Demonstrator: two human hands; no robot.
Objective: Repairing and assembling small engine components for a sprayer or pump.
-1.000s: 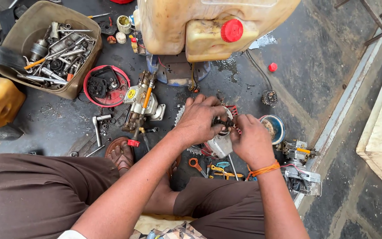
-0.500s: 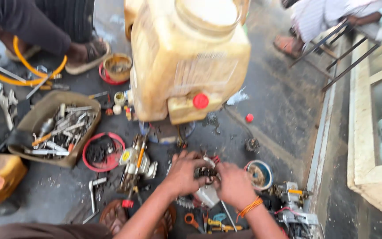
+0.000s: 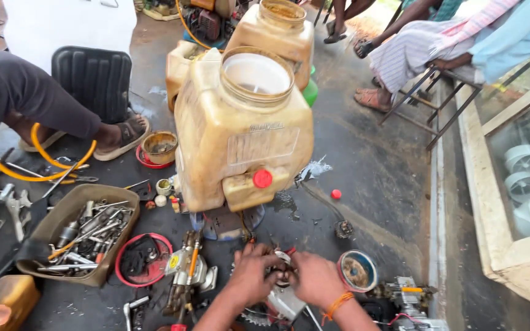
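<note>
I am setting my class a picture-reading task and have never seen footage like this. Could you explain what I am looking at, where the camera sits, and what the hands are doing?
The camera sits on a person's head and looks down at their own hands and the dark ground. The left hand and right hand, which wears an orange wristband, both grip a small metal engine part. Behind it stands a large yellowish plastic tank with a red cap. To the left lie a tray of tools and a red ring; to the right, a small round tin. Other people's legs show at the edges.
</note>
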